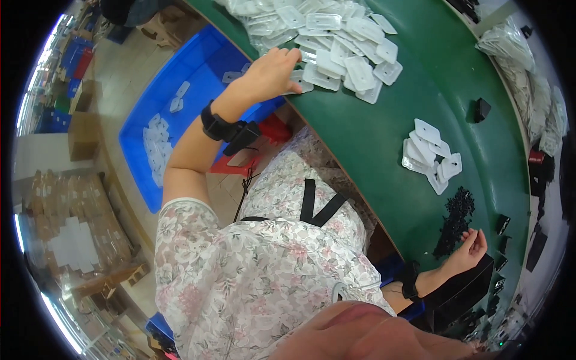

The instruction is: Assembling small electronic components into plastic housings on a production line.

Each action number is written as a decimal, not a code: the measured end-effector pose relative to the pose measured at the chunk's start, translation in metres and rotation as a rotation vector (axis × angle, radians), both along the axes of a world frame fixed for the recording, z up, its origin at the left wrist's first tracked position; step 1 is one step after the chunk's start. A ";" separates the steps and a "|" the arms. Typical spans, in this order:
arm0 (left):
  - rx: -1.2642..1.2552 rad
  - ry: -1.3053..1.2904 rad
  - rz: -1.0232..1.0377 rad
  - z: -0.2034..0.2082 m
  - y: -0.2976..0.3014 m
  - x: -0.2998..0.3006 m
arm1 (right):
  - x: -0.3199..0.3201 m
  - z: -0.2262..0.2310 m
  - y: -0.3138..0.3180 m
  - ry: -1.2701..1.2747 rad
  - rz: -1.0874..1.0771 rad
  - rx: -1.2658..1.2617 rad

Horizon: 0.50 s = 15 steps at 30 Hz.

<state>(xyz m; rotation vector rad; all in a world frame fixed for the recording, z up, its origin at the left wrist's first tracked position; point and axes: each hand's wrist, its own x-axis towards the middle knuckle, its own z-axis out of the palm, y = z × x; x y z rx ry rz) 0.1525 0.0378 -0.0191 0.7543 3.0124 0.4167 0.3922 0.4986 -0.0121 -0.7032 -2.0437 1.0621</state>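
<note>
At the table's far left edge, my left hand reaches into a big pile of white plastic plates. Its thumb and forefinger are spread apart beside one white plate at the pile's near side, and the thumb appears to touch it. Over on the right, my right hand is beside a heap of small black parts. Its fingertips are drawn together; whatever is between them is too small to make out. A smaller stack of white plates lies between the two hands.
A blue bin with several white plates stands left of the green table. A black block sits near the table's far side. Plastic bags lie beyond it. A black box is beside my right forearm. A red stool is below.
</note>
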 end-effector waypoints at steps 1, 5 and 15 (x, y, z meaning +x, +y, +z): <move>0.040 0.069 -0.080 -0.003 0.000 -0.008 | -0.003 0.005 -0.004 -0.012 -0.007 0.009; -0.167 0.088 -0.106 0.025 0.007 -0.010 | -0.025 0.021 -0.023 -0.069 0.080 0.137; 0.094 0.378 -0.037 0.079 0.064 -0.031 | -0.067 0.052 -0.062 0.090 0.410 -0.190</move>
